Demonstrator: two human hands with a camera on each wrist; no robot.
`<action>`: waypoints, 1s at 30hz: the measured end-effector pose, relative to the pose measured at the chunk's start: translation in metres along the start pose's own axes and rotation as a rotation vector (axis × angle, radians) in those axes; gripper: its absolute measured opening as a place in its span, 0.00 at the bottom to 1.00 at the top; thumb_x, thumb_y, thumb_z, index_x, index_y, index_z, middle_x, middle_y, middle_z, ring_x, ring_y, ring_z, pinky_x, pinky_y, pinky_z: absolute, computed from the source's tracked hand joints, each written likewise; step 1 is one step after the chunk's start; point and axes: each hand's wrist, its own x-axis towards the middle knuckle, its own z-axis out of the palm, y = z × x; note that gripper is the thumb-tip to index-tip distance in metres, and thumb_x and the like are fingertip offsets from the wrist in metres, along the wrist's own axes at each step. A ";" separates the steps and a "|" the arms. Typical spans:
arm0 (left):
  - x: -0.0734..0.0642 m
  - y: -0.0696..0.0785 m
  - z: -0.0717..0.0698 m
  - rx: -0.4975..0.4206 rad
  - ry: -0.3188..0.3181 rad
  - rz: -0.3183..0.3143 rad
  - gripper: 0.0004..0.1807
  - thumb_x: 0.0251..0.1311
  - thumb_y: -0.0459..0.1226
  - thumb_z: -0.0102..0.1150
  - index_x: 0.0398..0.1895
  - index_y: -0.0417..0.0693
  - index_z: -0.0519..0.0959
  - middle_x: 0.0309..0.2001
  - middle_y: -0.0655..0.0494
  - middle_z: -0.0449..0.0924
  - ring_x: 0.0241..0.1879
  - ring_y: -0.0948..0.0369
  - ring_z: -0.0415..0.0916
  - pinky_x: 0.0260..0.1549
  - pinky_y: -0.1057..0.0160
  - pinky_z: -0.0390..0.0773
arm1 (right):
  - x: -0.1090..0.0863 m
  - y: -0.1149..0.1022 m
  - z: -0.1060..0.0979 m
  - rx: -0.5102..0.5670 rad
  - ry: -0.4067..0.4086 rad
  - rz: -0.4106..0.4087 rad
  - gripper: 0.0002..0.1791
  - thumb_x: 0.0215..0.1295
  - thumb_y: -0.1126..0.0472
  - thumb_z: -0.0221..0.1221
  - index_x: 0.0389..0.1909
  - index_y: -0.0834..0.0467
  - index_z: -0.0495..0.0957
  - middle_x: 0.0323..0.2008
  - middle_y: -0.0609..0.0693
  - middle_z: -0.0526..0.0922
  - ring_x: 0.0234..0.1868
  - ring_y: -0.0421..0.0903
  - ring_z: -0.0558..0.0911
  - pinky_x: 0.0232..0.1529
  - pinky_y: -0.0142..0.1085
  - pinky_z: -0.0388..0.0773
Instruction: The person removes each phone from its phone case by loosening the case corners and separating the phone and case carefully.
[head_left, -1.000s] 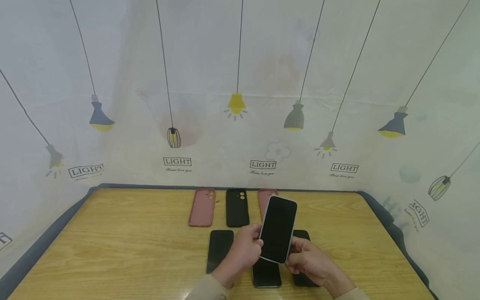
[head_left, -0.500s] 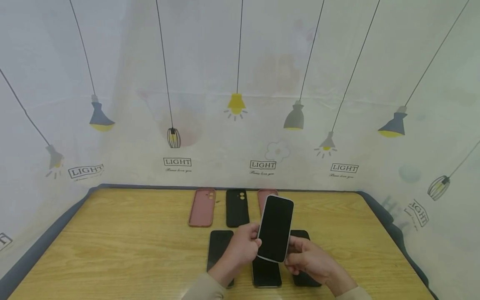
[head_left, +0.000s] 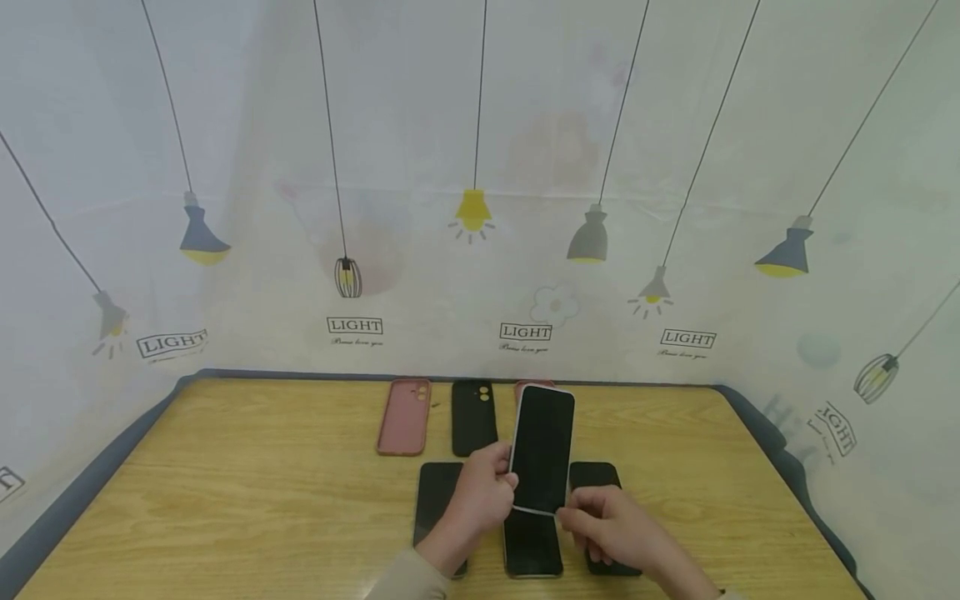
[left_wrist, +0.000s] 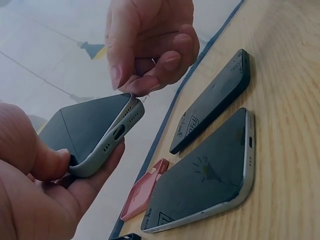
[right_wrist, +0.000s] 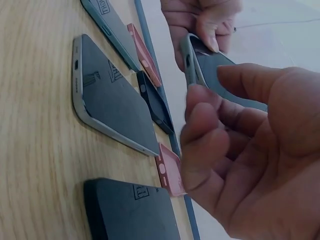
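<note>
My left hand [head_left: 483, 487] grips the left edge of a dark-screened smartphone [head_left: 543, 446] held above the table, its thumb at the screen edge. Around the phone is a pale grey-green phone case [left_wrist: 95, 161], with a port cutout and small holes along its bottom. At the lower right corner, my right hand [head_left: 611, 521] pinches the case's rim between thumb and index finger. A thin gap shows there between phone and case in the left wrist view. The right hand's other fingers are loosely curled.
On the wooden table [head_left: 262, 483], a dark phone [head_left: 438, 500], a silver-edged phone [head_left: 532, 546] and another dark phone [head_left: 596, 475] lie in the near row. Behind them are a pink case [head_left: 405, 417], a black case [head_left: 474, 417] and a second pink case [right_wrist: 171, 172], mostly hidden in the head view.
The held phone has shifted left and slightly up, and stands straighter. My right hand has moved from its right edge to the lower right corner.
</note>
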 end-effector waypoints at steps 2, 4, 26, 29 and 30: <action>0.000 -0.001 0.001 0.026 0.007 0.011 0.20 0.58 0.16 0.47 0.49 0.33 0.81 0.39 0.42 0.88 0.38 0.56 0.84 0.36 0.61 0.82 | 0.001 0.000 0.002 -0.009 0.014 -0.002 0.19 0.78 0.58 0.56 0.34 0.71 0.77 0.21 0.50 0.77 0.16 0.39 0.72 0.16 0.28 0.71; -0.001 -0.001 0.002 0.053 0.013 0.027 0.19 0.57 0.16 0.48 0.49 0.33 0.81 0.39 0.42 0.88 0.36 0.57 0.82 0.34 0.62 0.80 | 0.002 0.000 0.003 -0.025 0.037 0.006 0.20 0.79 0.57 0.56 0.32 0.70 0.77 0.20 0.50 0.77 0.16 0.39 0.72 0.15 0.28 0.70; 0.000 0.005 0.005 0.017 -0.030 0.064 0.18 0.54 0.16 0.48 0.45 0.31 0.81 0.36 0.42 0.87 0.30 0.61 0.78 0.28 0.68 0.77 | 0.009 0.002 0.020 -0.154 0.276 -0.003 0.27 0.74 0.49 0.62 0.22 0.66 0.76 0.13 0.54 0.77 0.12 0.39 0.71 0.13 0.30 0.70; 0.001 0.005 0.006 0.018 -0.028 0.053 0.17 0.55 0.16 0.49 0.45 0.31 0.80 0.36 0.42 0.87 0.31 0.61 0.79 0.28 0.67 0.78 | 0.009 0.002 0.021 -0.144 0.298 0.000 0.27 0.73 0.49 0.62 0.21 0.66 0.76 0.12 0.53 0.76 0.11 0.39 0.71 0.13 0.30 0.70; 0.001 0.005 0.005 0.016 -0.029 0.048 0.17 0.56 0.16 0.49 0.45 0.31 0.80 0.36 0.42 0.87 0.31 0.61 0.79 0.28 0.67 0.78 | 0.009 0.002 0.021 -0.139 0.307 0.007 0.26 0.73 0.49 0.63 0.21 0.66 0.76 0.12 0.52 0.76 0.11 0.39 0.71 0.13 0.30 0.70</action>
